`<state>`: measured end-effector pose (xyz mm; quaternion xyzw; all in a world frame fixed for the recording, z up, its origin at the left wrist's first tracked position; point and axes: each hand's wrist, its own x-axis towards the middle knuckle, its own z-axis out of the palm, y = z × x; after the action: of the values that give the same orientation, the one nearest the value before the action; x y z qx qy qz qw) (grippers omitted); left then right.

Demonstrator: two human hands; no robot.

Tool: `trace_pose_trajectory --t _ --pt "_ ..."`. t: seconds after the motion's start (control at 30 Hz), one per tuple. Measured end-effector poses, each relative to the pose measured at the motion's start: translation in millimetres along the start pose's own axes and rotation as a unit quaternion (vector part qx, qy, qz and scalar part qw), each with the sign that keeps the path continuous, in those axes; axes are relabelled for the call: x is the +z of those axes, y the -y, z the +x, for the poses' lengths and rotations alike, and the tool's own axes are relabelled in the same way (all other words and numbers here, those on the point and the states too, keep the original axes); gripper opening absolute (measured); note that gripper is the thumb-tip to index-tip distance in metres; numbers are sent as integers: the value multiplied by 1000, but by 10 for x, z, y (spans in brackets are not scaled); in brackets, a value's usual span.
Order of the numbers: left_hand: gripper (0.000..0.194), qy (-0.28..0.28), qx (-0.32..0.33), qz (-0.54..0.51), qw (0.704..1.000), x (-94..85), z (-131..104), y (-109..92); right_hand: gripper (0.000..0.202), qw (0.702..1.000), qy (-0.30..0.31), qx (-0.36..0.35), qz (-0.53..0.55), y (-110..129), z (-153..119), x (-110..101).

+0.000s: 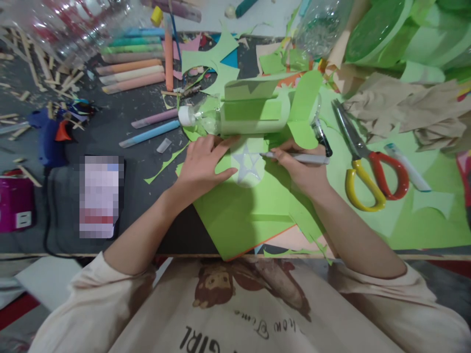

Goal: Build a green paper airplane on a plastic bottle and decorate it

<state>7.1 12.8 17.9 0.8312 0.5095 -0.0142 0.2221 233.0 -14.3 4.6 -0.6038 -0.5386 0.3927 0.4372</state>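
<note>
My left hand (202, 162) lies flat with fingers spread on a light green sheet (235, 220), its thumb and forefinger on either side of a pale round piece (250, 169) that bears a blue-grey star. My right hand (303, 171) is closed around a slim grey pen-like tool (312, 158). The tool's thin tip is at the right side of the star; whether it is a pen or a craft knife I cannot tell. Just beyond both hands a clear plastic bottle (208, 115) wrapped in green paper lies on its side, white cap to the left.
Right of my hand lie scissors (362, 152) with red and yellow handles and crumpled brown paper (397, 108). At left are a phone (99, 196), a blue glue gun (49, 137) and wood bits. Several coloured markers (132, 73) and paper scraps (209, 61) lie farther back.
</note>
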Motion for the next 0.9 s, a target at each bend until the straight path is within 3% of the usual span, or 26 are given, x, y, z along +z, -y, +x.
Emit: trace_pose_trajectory --t 0.1,0.33,0.6,0.9 --pt "63 2 -3 0 1000 4 3 0 16 1000 -8 1 19 -43 6 -8" --pt "64 7 -13 8 1000 -19 3 -23 6 995 91 -20 36 -8 -26 -2" --pt "62 8 -12 11 1000 -17 -1 -19 15 998 44 22 47 -43 5 2" --pt "61 3 -5 8 1000 -20 -6 -22 14 994 86 30 56 18 -9 16"
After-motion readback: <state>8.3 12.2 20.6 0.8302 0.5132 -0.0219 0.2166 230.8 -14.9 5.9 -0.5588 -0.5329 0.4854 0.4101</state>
